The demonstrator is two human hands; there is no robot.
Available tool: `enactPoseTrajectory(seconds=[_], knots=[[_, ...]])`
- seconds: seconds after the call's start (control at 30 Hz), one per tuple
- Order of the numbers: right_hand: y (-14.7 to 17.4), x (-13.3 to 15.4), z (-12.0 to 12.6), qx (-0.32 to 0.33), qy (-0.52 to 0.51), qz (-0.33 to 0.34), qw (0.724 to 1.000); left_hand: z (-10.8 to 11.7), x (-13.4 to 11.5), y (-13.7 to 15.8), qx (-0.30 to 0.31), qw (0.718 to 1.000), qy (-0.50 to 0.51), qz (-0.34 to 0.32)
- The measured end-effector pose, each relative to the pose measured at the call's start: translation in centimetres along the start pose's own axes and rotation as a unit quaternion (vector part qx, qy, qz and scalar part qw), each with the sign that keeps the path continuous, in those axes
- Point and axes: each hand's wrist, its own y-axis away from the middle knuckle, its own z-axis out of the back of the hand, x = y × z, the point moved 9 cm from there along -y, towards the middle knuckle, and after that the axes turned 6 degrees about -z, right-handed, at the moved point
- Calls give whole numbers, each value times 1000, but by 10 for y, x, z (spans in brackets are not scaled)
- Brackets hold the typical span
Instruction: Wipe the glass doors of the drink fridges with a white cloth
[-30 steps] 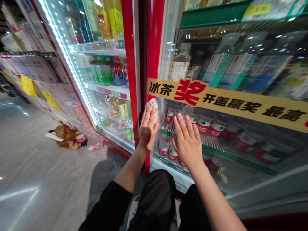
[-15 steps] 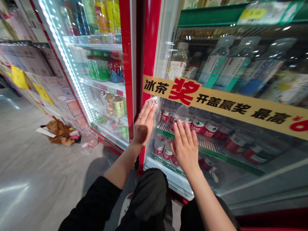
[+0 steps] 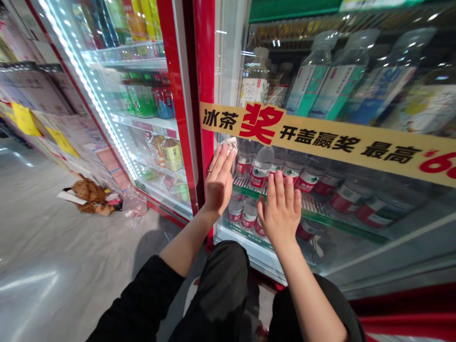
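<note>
My left hand lies nearly flat against the cooler's glass door, close to its red frame. Under its fingertips a crumpled white cloth is pressed to the pane, just below a yellow sticker strip with black and red characters. To the right, my right hand holds nothing; its palm faces the glass door and its fingers are extended. Whether this palm touches the pane I cannot tell. Behind the glass, water bottles with red and white labels stand on the shelves.
A second lit drink cooler stands to the left with a red frame. On the grey floor lie a brown plush-looking item and a clear plastic bag. My bent knees are close to the door.
My left hand and the cloth have slid a little to the right along the glass. My right hand has also shifted rightward across the door. The view has moved slightly.
</note>
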Motion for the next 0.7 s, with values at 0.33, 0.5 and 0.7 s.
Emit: enactPoseTrajectory(seconds=[0.33,0.5,0.7], knots=[[1,2,-6,-13,-6,-36,999,-7,-16,-1,33,998,-11,-48],[0,5,-8,4,3,-48,999,5,9,2,22,998,20,-64],[0,4,-5,14,-9,-49,999,2,-16,-9,-10,999,30,-26]])
